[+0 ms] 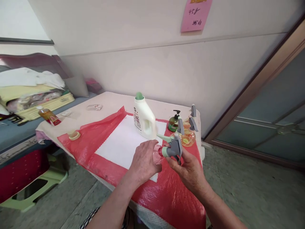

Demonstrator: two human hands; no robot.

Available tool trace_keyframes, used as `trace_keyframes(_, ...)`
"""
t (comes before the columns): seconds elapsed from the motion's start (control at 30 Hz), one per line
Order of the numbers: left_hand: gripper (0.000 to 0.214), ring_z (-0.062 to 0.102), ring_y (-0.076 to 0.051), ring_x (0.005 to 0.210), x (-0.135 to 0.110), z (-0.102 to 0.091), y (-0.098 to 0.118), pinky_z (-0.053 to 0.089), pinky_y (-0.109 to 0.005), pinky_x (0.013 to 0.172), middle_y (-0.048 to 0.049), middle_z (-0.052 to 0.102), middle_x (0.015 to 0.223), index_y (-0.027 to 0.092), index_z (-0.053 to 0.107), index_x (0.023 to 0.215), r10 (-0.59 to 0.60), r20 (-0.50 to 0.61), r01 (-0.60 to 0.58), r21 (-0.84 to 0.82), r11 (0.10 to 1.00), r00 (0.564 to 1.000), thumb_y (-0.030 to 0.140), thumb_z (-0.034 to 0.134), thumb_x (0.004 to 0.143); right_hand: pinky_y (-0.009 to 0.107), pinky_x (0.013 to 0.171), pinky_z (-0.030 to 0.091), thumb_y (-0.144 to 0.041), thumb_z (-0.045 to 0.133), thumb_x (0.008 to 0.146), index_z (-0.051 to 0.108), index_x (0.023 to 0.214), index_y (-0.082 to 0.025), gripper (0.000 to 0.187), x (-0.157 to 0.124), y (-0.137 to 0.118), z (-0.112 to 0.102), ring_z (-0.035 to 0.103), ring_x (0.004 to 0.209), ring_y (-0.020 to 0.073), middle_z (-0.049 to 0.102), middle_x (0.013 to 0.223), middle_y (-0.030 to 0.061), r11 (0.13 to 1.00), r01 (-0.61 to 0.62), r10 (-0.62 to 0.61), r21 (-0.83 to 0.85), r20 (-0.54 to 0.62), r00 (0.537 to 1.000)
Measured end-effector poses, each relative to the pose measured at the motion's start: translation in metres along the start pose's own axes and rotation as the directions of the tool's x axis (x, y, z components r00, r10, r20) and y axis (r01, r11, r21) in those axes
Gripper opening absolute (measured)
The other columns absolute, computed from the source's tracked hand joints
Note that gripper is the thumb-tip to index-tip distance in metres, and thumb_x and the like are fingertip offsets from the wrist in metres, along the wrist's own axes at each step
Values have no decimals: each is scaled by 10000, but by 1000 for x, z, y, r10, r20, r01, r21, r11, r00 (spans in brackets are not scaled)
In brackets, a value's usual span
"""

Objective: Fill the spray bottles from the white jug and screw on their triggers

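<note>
At lower centre of the frame your left hand (143,160) gripped the pink bottle (157,155) while your right hand (188,168) clasped its grey sprayer head (173,147); a crooked turn could have jammed the thread or spilled onto the bench (109,103).

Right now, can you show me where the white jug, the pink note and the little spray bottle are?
white jug (144,121), head view, on its front side.
pink note (195,14), head view, paper's middle.
spray bottle (174,147), head view, grey trigger head.
</note>
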State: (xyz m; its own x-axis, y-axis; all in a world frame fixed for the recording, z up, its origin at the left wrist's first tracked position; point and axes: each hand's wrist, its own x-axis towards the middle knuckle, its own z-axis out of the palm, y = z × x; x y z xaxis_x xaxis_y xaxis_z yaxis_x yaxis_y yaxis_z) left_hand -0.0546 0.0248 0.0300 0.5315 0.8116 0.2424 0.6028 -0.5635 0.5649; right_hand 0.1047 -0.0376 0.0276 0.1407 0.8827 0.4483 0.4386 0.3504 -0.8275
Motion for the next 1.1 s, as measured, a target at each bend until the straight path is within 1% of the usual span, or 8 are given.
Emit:
trace_keyframes(0.1, 646, 493, -266, 1077, -2, -3, 5, 393, -396, 903, -59, 572, 1138, 219, 453, 1183, -12, 12, 12, 21, 1000, 1000, 129, 633, 570, 263, 789, 497, -282, 586, 861, 628, 1060, -233, 209, 1, 1, 3, 620, 947, 179, 664, 999, 18, 999, -24, 24, 21, 8, 1000)
trace_keyframes(0.23, 554, 474, -267, 1047, -4, -3, 6, 385, -397, 890, -63, 557, 1099, 217, 478, 1097, 14, 20, -16, 114, 993, 1000, 104, 579, 564, 280, 783, 502, -311, 582, 864, 644, 986, -225, 162, 1, 1, 3, 629, 957, 197, 673, 965, 25, 999, -33, 35, -43, 47, 998)
trace_keyframes(0.43, 459, 465, -271, 1040, -7, 1, 10, 383, -409, 886, -65, 539, 1066, 218, 472, 1064, -10, -1, 10, 174, 985, 1000, 146, 583, 624, 322, 774, 508, -446, 694, 807, 656, 984, -223, 287, -3, 13, 10, 648, 865, 209, 698, 948, 34, 993, -114, 116, 28, -61, 991)
trace_keyframes(0.6, 531, 481, -273, 1025, -8, 14, 17, 409, -413, 862, -71, 549, 1065, 210, 452, 1139, -95, -48, 98, 55, 994, 994, 184, 604, 631, 354, 889, 468, -435, 713, 810, 650, 1052, -247, 313, -6, 14, 17, 608, 995, 218, 675, 1058, 33, 951, -190, 219, 245, -99, 971)
trace_keyframes(0.7, 532, 501, -266, 971, -8, 20, 21, 430, -401, 809, -64, 560, 1034, 217, 461, 1119, -174, -29, 173, -39, 984, 984, 188, 622, 614, 377, 987, 423, -404, 717, 815, 619, 1183, -269, 405, -5, 9, 17, 528, 1167, 238, 604, 1241, 38, 847, -257, 285, 466, 11, 959)
trace_keyframes(0.8, 491, 512, -258, 957, -7, 23, 24, 431, -390, 808, -58, 570, 1008, 224, 481, 1079, -204, -2, 203, -80, 976, 979, 178, 633, 613, 395, 1022, 404, -365, 698, 833, 655, 1143, -268, 327, -4, 5, 21, 513, 1196, 242, 587, 1273, 34, 741, -279, 303, 611, 66, 951)
trace_keyframes(1.0, 412, 539, -256, 1010, -4, 26, 36, 421, -376, 865, -71, 592, 1067, 233, 524, 1142, -163, 67, 169, -92, 981, 984, 251, 602, 738, 401, 927, 465, -397, 805, 688, 667, 972, -204, 370, -2, 6, 34, 608, 992, 252, 679, 1035, 62, 826, -269, 387, 496, -153, 909)
trace_keyframes(1.1, 366, 561, -267, 1007, 0, 25, 40, 430, -383, 860, -89, 609, 1069, 215, 548, 1123, -240, 88, 248, -111, 962, 967, 259, 595, 763, 387, 925, 469, -434, 754, 746, 651, 1006, -192, 370, -3, 5, 33, 602, 1018, 255, 669, 1055, 68, 833, -270, 372, 482, -128, 919)
